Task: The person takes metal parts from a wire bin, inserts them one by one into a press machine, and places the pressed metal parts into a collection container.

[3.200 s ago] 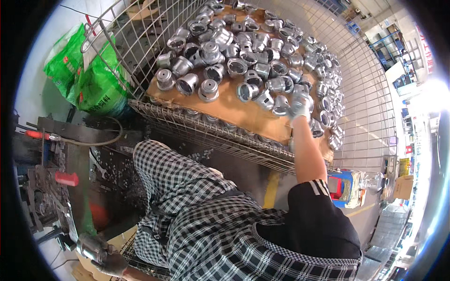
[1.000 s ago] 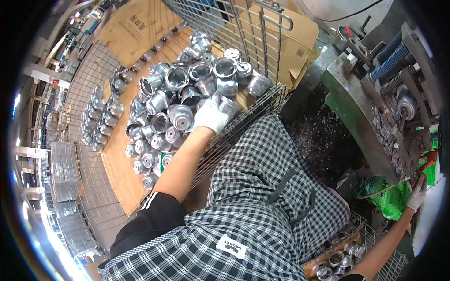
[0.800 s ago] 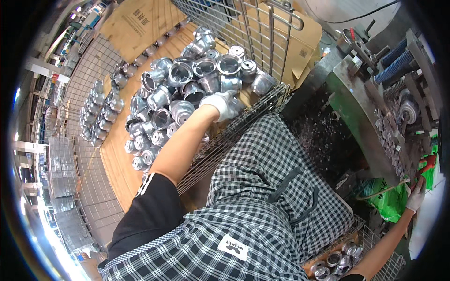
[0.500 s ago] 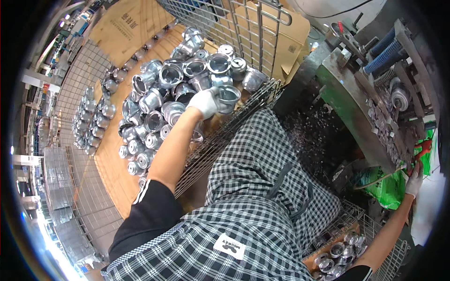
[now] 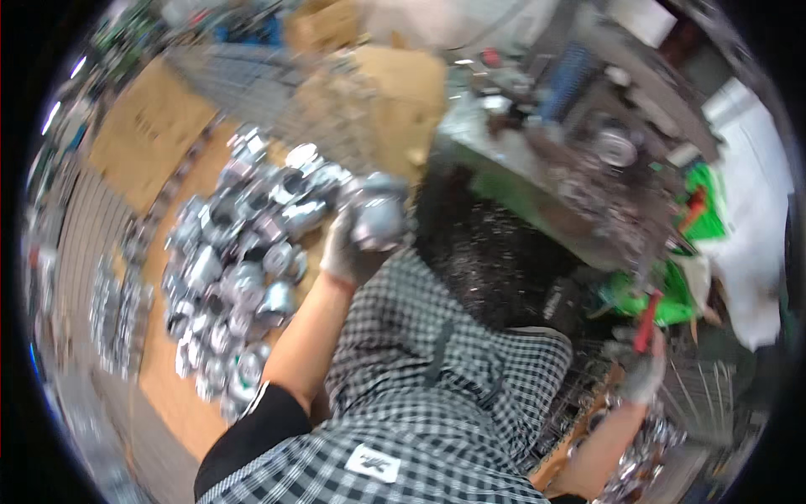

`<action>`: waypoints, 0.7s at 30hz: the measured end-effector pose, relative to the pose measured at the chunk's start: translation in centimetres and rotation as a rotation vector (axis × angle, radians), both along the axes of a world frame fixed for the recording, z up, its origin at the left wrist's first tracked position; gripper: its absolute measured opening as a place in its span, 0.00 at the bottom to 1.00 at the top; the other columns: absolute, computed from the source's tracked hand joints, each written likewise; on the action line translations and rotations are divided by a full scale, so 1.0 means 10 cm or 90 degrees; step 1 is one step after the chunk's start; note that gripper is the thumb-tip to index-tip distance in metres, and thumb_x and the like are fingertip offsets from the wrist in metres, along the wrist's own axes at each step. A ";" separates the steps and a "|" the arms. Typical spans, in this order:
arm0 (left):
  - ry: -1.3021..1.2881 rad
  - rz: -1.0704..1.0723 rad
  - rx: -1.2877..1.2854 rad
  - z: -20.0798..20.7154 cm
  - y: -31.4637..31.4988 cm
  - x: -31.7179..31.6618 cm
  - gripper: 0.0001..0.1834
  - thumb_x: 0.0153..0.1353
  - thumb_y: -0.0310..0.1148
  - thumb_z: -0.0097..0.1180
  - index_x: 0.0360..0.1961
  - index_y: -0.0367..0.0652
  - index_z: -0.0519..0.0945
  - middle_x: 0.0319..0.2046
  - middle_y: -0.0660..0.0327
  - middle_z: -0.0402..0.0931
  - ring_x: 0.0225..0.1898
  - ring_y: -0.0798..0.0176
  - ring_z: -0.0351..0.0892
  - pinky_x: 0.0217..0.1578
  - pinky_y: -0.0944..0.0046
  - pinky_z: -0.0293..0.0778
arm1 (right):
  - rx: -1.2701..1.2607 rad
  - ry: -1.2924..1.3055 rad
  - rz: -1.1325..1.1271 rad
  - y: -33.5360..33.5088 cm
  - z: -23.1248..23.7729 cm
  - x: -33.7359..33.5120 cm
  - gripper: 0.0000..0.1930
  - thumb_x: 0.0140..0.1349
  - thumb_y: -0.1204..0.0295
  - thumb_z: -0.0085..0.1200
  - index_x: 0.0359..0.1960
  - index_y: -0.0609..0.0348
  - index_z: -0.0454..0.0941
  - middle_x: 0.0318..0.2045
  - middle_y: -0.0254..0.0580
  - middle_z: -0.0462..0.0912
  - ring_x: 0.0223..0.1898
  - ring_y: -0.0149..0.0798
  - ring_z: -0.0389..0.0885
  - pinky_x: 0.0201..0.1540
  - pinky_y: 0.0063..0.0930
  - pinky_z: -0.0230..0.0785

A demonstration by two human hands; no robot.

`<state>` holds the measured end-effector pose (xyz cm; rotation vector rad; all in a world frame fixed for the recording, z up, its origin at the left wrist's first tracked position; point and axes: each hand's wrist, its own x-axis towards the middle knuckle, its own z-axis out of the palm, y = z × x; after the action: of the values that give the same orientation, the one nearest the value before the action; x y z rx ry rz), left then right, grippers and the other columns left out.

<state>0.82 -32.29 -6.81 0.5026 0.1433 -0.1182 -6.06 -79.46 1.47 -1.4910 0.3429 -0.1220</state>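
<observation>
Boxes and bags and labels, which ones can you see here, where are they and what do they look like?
Cardboard box: top middle, behind the wire crate; brown, blurred.
Flat cardboard sheet: upper left, beside the heap of shiny metal parts; tan.
Green bag: right side, by the machine; bright green, crumpled.
White bag: far right edge; pale, slumped.
Small label: bottom middle, on the checked shirt; white rectangle with a dark mark.

Your frame's heavily motion-blurred throughout; even bright light, glare on white sheet (image 5: pixel 756 193), fisheye bending, black rim.
</observation>
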 end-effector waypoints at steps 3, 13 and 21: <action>0.029 -0.005 0.012 -0.05 -0.11 0.06 0.35 0.54 0.57 0.55 0.60 0.52 0.69 0.56 0.62 0.72 0.52 0.61 0.75 0.39 0.59 0.77 | 0.252 -0.023 0.016 0.12 -0.56 0.50 0.34 0.60 0.43 0.44 0.55 0.60 0.71 0.41 0.52 0.80 0.36 0.49 0.81 0.42 0.45 0.74; 0.034 -0.035 0.130 -0.04 -0.20 -0.56 0.45 0.52 0.59 0.57 0.66 0.48 0.60 0.56 0.60 0.70 0.50 0.59 0.74 0.42 0.54 0.77 | 0.892 -0.198 -0.033 1.34 -0.02 2.75 0.20 0.59 0.51 0.51 0.38 0.58 0.71 0.34 0.48 0.75 0.38 0.50 0.75 0.46 0.44 0.71; 0.053 -0.077 0.143 -0.12 -0.53 -0.44 0.43 0.57 0.59 0.52 0.67 0.42 0.59 0.63 0.51 0.63 0.64 0.52 0.62 0.56 0.55 0.73 | 0.510 -0.099 0.009 1.04 -0.64 1.59 0.27 0.56 0.49 0.56 0.49 0.56 0.74 0.43 0.47 0.76 0.47 0.38 0.75 0.47 0.31 0.71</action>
<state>-3.55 -37.63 -8.00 0.7304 0.2098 -0.2429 9.79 -69.01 -4.96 -0.6860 0.2143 -0.0749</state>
